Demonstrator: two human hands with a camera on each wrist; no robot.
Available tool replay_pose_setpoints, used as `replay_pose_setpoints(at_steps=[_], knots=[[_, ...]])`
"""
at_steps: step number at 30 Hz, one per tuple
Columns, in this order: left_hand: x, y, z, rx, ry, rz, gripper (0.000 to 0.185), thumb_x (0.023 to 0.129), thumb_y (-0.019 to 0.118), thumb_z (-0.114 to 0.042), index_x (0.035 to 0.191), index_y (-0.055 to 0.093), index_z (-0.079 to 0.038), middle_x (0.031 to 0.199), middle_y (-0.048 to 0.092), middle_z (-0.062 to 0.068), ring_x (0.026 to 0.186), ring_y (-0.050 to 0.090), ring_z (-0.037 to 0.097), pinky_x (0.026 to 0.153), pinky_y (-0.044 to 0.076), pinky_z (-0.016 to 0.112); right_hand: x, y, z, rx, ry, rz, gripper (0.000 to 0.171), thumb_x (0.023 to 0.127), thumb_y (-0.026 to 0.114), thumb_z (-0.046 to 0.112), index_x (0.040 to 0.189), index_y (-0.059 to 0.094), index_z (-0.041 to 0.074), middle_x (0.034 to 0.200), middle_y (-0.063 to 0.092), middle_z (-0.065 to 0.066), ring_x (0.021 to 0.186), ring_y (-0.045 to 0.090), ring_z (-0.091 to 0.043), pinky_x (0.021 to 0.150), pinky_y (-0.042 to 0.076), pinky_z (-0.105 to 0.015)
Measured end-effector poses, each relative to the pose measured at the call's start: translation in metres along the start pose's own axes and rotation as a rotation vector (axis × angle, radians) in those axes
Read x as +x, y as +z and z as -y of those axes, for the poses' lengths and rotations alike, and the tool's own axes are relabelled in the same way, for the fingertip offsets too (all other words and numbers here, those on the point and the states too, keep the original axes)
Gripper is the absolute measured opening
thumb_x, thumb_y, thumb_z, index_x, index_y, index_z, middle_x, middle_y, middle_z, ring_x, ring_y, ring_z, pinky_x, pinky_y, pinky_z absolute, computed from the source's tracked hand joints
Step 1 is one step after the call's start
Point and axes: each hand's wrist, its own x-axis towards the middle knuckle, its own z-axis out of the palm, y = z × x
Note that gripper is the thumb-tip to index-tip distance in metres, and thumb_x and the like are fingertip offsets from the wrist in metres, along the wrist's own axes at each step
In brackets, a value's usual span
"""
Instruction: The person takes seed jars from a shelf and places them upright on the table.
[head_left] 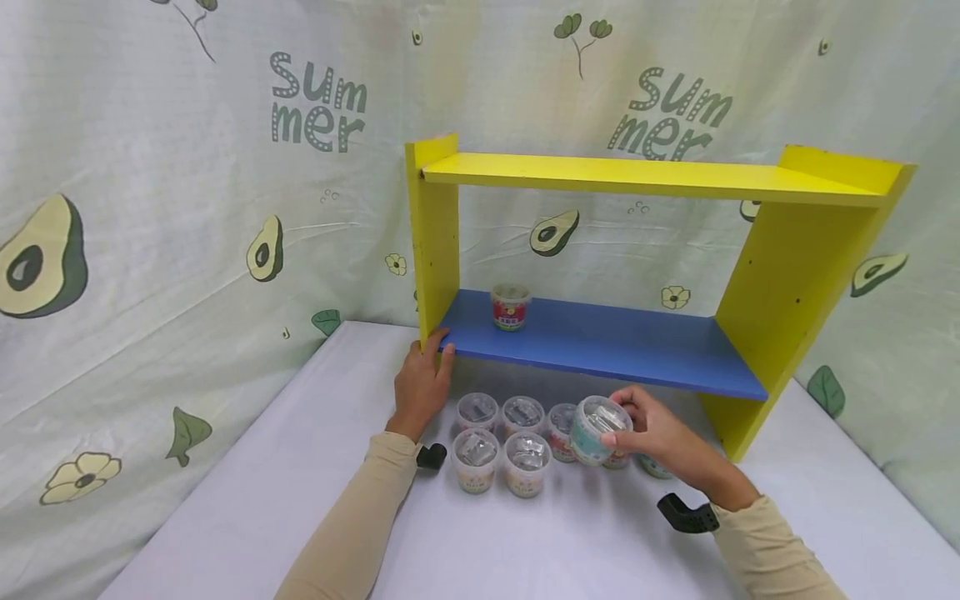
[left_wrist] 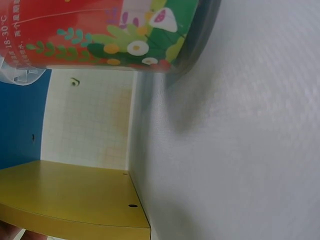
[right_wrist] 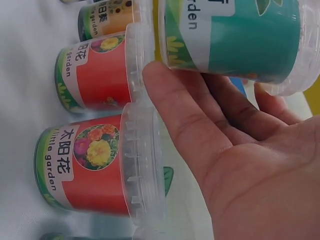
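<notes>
My left hand [head_left: 422, 385] grips the lower left corner of a yellow and blue shelf unit [head_left: 600, 337], where the yellow side panel meets the blue board. In the left wrist view, fingertips [left_wrist: 32, 235] show at the panel's edge. My right hand [head_left: 660, 437] holds a clear plastic tub with a teal label [head_left: 587, 442], raised and tilted above other tubs. Thumb and fingers are around it, and the right wrist view shows its teal side [right_wrist: 250, 40] close up. Below stand tubs with red labels [right_wrist: 97, 165] and flower pictures.
One red-labelled tub [head_left: 509, 310] stands on the blue board's left part. Several lidded tubs [head_left: 476, 475] stand close together on the white table before the unit. One more tub [head_left: 654, 467] is partly hidden under my right hand. A patterned cloth [head_left: 187, 250] hangs behind.
</notes>
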Motion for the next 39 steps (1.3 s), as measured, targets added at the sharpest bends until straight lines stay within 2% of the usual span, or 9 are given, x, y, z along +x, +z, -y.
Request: replay_pose_setpoints(at_steps=[15,22,26,34,39], knots=[[0.001,-0.001,-0.001,-0.002,-0.028,0.029,0.049,0.105,0.036,-0.053,0.143,0.052,-0.025,0.110,0.056,0.020,0.085,0.060,0.034,0.067,0.052,0.051,0.000,0.001,-0.004,-0.033,0.027,0.131,0.053,0.092,0.071,0.014,0.125,0.037,-0.009,0.106,0.060,-0.018,0.091,0.063,-0.025,0.077,0.055,-0.033],[0.001,0.000,0.000,-0.001,-0.035,0.031,0.049,0.105,0.036,-0.054,0.143,0.051,-0.027,0.112,0.056,0.020,0.086,0.061,0.034,0.068,0.052,0.052,0.000,0.004,-0.003,-0.076,0.082,0.156,0.057,0.089,0.076,0.018,0.126,0.040,-0.004,0.109,0.063,-0.016,0.096,0.063,-0.031,0.080,0.055,-0.035],[0.000,0.000,0.000,-0.001,-0.033,0.029,0.048,0.105,0.036,-0.053,0.143,0.051,-0.027,0.112,0.056,0.020,0.086,0.061,0.034,0.068,0.051,0.052,-0.002,0.007,0.001,-0.120,0.111,0.169,0.059,0.087,0.079,0.021,0.125,0.040,-0.003,0.107,0.064,-0.014,0.094,0.062,-0.030,0.078,0.054,-0.034],[0.000,0.001,0.001,-0.001,-0.033,0.027,0.049,0.105,0.036,-0.054,0.143,0.051,-0.027,0.111,0.057,0.020,0.085,0.061,0.033,0.067,0.051,0.051,-0.001,0.012,-0.001,-0.169,0.056,0.212,0.055,0.086,0.081,0.021,0.121,0.045,-0.003,0.106,0.066,-0.010,0.094,0.064,-0.024,0.079,0.052,-0.029],[0.001,0.000,0.000,-0.001,-0.034,0.030,0.049,0.105,0.036,-0.053,0.143,0.051,-0.026,0.112,0.057,0.020,0.085,0.060,0.034,0.068,0.051,0.051,0.000,0.014,-0.005,-0.191,0.057,0.211,0.056,0.085,0.082,0.025,0.120,0.046,0.000,0.108,0.067,-0.007,0.097,0.064,-0.025,0.081,0.052,-0.029]])
